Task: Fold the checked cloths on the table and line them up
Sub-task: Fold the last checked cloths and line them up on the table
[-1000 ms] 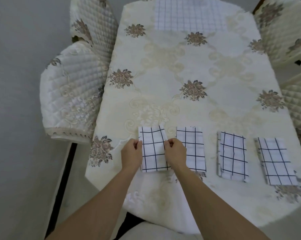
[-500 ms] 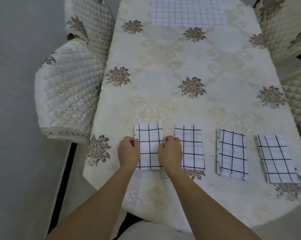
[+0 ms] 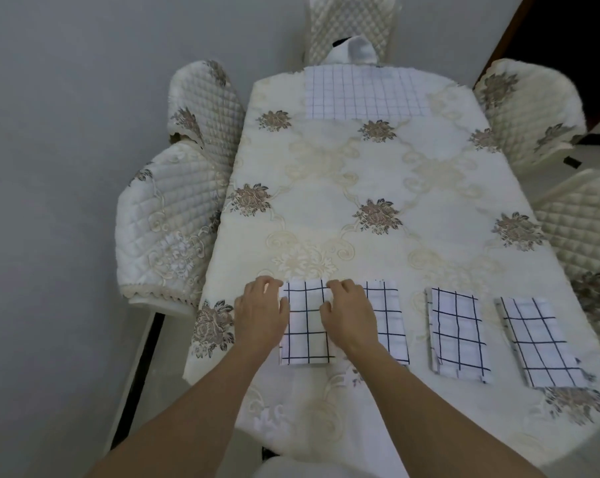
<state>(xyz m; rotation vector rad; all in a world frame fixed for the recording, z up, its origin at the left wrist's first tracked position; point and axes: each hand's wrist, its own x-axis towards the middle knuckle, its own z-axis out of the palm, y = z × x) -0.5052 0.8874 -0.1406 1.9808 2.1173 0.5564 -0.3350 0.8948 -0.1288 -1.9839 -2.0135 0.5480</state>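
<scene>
Where the left hand and right hand meet the work, they lie apart, 1 on each long edge of the nearest folded cloth. Their fingers are bent against the fabric; whether they pinch or merely press cannot be told. That cloth lies between the hands, its long axis running from the near edge of the surface toward the far edge. Rightward along the near edge follow the second cloth, partly under the right hand, the third cloth and the fourth cloth, slightly skewed. An unfolded cloth lies flat at the far edge, well apart, straight ahead, its long axis crosswise. It is probably the next piece, with neither hand clearly nearer.
</scene>
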